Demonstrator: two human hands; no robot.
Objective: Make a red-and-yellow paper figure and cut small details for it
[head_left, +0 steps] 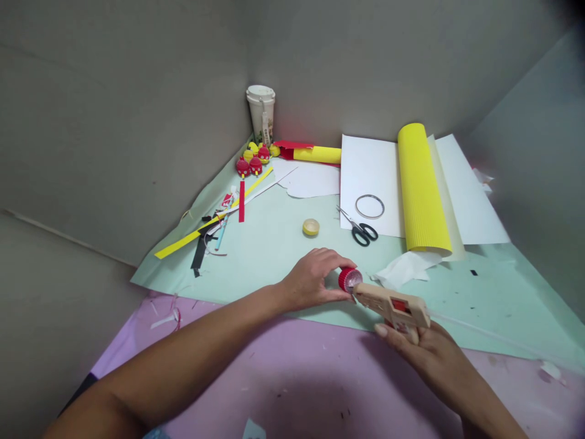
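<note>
A: Location of the red cup (pixel 346 279)?

B: Between both hands, in the grip of the left hand (pixel 313 277); open end turned toward the right hand (pixel 427 353).

A: State of the hands?

B: Left: pinching the red cup, thumb underneath, index finger on top. Right: wrapped around the handle of the glue gun (pixel 388 303). Trigger finger hidden; cannot tell whether pressed.

A: Likely faults?

B: Possible burn to the left thumb, from drift of the nozzle past the rim. Possible dent or slip, from squeezing too hard. Possible glue over the rim, from overfeeding. Nozzle-to-cup contact: cannot confirm.

A: And farther out?

B: Just beyond the glue gun, crumpled white paper (pixel 409 269): likely to stick, if brushed by the nozzle. Behind the right hand, clear glue stick (pixel 466 324): could spoil the aim, if snagged on the surface (pixel 274 378).

A: Pose?

B: Left forearm extended diagonally inward, fingers curved into a C. Right forearm angled inward, thumb along the near side, nozzle directed at the left hand.
</note>
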